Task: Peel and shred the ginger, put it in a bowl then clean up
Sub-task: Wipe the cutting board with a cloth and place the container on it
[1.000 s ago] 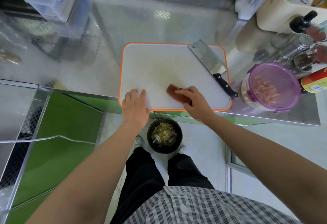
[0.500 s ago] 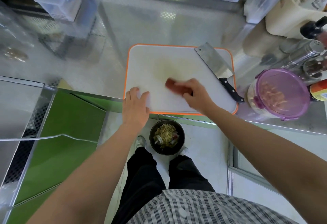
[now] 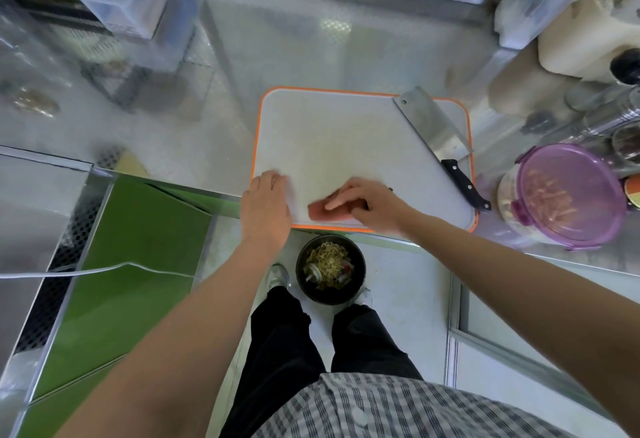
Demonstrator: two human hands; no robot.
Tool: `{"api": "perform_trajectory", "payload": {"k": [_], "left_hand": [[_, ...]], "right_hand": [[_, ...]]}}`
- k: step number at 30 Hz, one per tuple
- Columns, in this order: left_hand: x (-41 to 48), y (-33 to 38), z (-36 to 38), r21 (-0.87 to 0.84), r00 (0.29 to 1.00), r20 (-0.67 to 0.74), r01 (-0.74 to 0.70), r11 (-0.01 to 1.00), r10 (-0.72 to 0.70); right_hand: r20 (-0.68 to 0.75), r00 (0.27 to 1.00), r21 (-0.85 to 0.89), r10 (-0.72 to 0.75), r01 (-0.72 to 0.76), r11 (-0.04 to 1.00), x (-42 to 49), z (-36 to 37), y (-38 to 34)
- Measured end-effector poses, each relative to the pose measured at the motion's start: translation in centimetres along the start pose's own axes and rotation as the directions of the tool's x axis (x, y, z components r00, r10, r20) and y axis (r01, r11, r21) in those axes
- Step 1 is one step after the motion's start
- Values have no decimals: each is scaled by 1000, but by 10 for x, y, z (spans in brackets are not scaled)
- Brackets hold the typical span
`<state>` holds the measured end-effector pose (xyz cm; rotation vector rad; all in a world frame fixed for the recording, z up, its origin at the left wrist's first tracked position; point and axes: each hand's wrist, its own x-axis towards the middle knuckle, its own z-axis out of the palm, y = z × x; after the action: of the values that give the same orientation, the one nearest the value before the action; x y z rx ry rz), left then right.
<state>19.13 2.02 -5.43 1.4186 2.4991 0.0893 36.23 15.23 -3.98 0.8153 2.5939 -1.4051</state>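
Standing at the steel counter, the person bends over a white cutting board with an orange rim, which lies at the counter's near edge.

Left hand: laid on the board's near left corner, palm down. The fingers lie close together and reach onto the white surface. Their tips are blurred, so I cannot tell whether they hook the rim.

Right hand: on a reddish cloth near the board's front edge, just beside the left hand. The fingers are pressed together, point left and bear down on top of the cloth. The thumb is hidden.

Cleaver: flat on the board's right side, blade toward the far corner, black handle pointing to the near right corner. Neither hand touches it.

Ginger: none shows on the board. A round container with a clear purple lid stands on the counter right of the board, apart from it. It holds pale strips, but through the lid I cannot tell what they are.

Floor: a black bowl sits below the board's front edge, between the person's feet, with yellowish shreds and scraps inside.

A green panel runs along the left.
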Motion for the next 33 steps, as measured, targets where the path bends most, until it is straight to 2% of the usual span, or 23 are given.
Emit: {"api": "perform_trajectory", "payload": {"k": [2,3,5,7,10,11,13,15,16,20,21,22,23,24,25,26,29,30,31,33], "left_hand": [[0,-2,0,3,1000,2,-3,1000,3],[0,-3,0,5,1000,6,-6,1000,6],[0,-2,-1,-5,1000,14,-13,1000,13],[0,-2,-3,-37,1000,16,-9,999,10],[2,-2,-5,-39,1000,28,-10,999,11],[2,-3,-5,-27,999,29,-15,1000,15],[1,-1,-4,-20,1000,30,-10,1000,10],[-1,2,-2,6,1000,31,-1,1000,1],[-2,3,-1,27,999,35,1,1000,-1],[-1,6,2,49,999,42,21,999,-23],[-1,7,3,56,999,43,24,998,-27],[-1,9,4,66,999,41,28,997,-30],[-2,11,5,75,999,30,32,997,-34],[-4,14,6,76,999,16,33,997,-35],[-5,17,8,69,1000,7,22,997,-23],[-5,21,9,59,1000,8,-8,998,8],[0,33,13,41,989,63,-133,990,131],[2,37,15,32,984,83,-158,987,155],[4,40,16,22,982,94,-166,986,163],[7,42,18,-3,987,87,-135,991,134]], "right_hand": [[-249,968,-41,19,-30,999,19,-8,4],[-298,954,-60,12,-32,998,27,-5,5],[-244,968,-50,-61,50,997,30,15,-2],[-108,986,31,-124,128,991,16,34,-8],[116,988,88,-102,92,992,-10,30,-4],[117,990,87,-84,74,993,-12,23,-2],[-98,993,58,-62,68,996,-4,10,5],[-283,959,3,-36,38,999,7,8,10],[-287,958,-2,-26,27,1000,8,14,9],[-10,999,81,-51,52,995,-17,31,3],[3,999,90,-36,36,995,-19,25,3],[-61,998,79,-21,26,997,-18,16,6],[-186,983,53,3,7,999,-14,8,12],[-322,946,27,32,-25,999,-12,2,20],[-399,915,15,58,-57,998,-11,1,26],[-407,911,11,70,-71,997,-14,5,30],[-186,981,96,50,-32,995,-37,20,23],[-158,986,131,53,-33,991,-42,18,21],[-194,979,149,66,-37,988,-42,11,20],[-391,911,137,127,-78,987,-28,-11,31]]}}
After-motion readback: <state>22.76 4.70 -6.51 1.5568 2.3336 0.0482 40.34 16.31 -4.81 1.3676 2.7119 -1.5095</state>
